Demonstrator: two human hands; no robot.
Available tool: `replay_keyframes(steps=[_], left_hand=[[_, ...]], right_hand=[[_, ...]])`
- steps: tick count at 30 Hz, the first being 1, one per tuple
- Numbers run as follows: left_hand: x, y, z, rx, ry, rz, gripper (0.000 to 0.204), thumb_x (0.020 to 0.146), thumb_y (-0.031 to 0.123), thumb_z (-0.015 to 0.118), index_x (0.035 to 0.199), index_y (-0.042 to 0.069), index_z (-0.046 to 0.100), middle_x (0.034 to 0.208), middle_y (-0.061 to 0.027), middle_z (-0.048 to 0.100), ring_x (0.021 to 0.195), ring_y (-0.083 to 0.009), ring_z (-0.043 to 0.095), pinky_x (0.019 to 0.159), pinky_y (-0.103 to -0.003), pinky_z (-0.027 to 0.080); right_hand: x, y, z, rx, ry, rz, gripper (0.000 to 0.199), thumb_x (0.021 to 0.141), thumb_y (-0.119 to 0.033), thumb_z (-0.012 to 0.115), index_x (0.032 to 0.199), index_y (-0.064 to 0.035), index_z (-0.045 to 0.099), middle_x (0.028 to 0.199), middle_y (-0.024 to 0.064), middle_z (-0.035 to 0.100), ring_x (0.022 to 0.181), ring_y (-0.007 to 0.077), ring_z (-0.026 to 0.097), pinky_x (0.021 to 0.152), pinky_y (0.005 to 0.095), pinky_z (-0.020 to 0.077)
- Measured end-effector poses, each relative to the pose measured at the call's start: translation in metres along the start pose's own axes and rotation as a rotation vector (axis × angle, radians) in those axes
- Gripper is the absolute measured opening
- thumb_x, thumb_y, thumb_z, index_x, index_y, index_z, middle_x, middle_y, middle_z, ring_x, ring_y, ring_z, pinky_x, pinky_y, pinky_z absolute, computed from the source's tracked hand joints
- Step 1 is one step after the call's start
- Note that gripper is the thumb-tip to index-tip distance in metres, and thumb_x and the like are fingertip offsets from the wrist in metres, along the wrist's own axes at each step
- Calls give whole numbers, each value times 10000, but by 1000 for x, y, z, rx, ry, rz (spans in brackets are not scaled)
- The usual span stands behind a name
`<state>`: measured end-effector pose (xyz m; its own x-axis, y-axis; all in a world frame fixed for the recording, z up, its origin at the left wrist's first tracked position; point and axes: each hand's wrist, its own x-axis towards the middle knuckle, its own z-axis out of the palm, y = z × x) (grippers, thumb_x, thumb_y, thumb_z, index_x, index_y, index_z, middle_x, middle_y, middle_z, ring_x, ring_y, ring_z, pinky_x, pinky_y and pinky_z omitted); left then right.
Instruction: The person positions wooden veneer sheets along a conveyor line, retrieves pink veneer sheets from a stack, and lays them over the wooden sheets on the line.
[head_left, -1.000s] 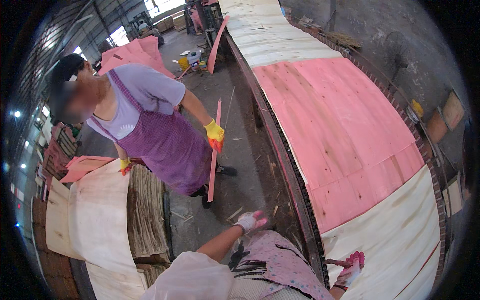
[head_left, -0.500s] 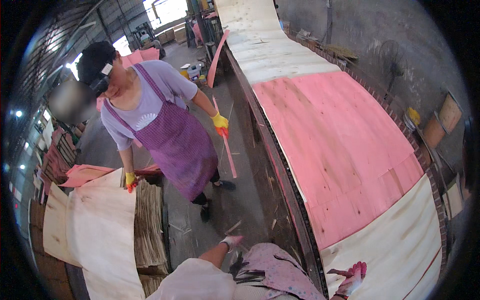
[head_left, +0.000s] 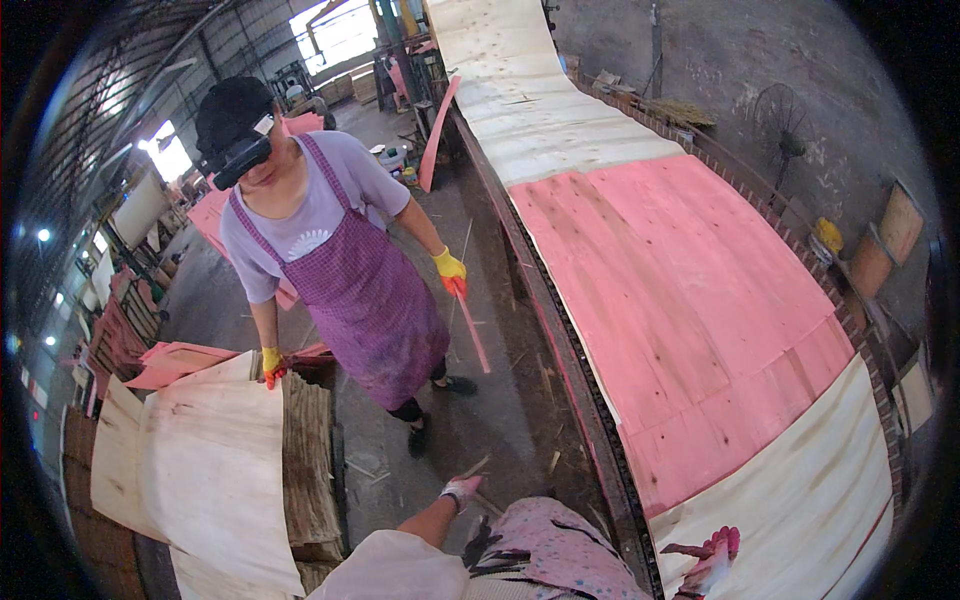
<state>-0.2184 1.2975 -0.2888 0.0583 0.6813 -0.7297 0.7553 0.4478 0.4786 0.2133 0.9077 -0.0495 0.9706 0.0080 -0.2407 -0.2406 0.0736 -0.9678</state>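
Grey workshop wall [head_left: 690,60]; right hand [head_left: 711,566] over white sheet [head_left: 800,500].

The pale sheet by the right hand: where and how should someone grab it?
Pinch the pale sheet by its left edge, coming from the left, probably fingers above and thumb beneath. It is broad, flat and looks thin, so an edge seems the easiest hold; this one runs beside the bench rail.

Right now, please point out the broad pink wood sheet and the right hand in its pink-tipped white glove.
Broad pink wood sheet [head_left: 680,320]: head view, middle of its surface.
Right hand [head_left: 713,561]: head view, hand's middle.
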Motion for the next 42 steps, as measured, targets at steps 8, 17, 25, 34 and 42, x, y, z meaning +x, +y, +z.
replay_keyframes(steps=[8, 17, 25, 34, 42], left_hand=[[-29, 48, -4, -214, -121, 48, 565, 832, 451, 594, 1184, 12, 544, 1108, -88, 612, 979, -207, 559, 866, -339, 426], [-31, 64, -35, 31, -150, -138, 509, 864, 469, 487, 1179, 79, 577, 1182, -105, 589, 1038, -225, 563, 905, -356, 416], [-7, -110, -84, 175, -18, -304, 529, 909, 458, 413, 1257, 73, 513, 1191, -156, 562, 1036, -300, 534, 862, -442, 426], [-62, 101, -46, -260, -262, -47, 463, 912, 423, 457, 1174, 60, 574, 1031, -62, 621, 924, -194, 546, 820, -332, 428], [-44, 123, -57, -292, -320, 222, 468, 865, 417, 574, 1170, 63, 580, 1021, -25, 624, 903, -158, 562, 777, -340, 442]], right_hand=[[-4, 12, 4, 111, -7, 75, 462, 886, -201, 514, 1325, -86, 427, 1329, 145, 468, 1241, 289, 409, 1037, 438, 276], [-27, 0, 4, 58, 44, -48, 264, 923, -142, 456, 1129, 23, 444, 857, 99, 510, 668, 161, 485, 580, 299, 491], [-33, -26, 24, 139, 165, -20, 96, 823, -58, 548, 903, -24, 508, 681, 38, 449, 588, 109, 451, 517, 253, 477], [54, -1, -30, 532, 200, -26, 467, 896, -234, 483, 1337, -98, 414, 1317, 161, 476, 1198, 288, 458, 1013, 407, 331], [43, -155, -68, 1110, 125, -638, 570, 824, -429, 564, 1248, -57, 486, 1035, 42, 552, 900, 192, 518, 797, 325, 420]])
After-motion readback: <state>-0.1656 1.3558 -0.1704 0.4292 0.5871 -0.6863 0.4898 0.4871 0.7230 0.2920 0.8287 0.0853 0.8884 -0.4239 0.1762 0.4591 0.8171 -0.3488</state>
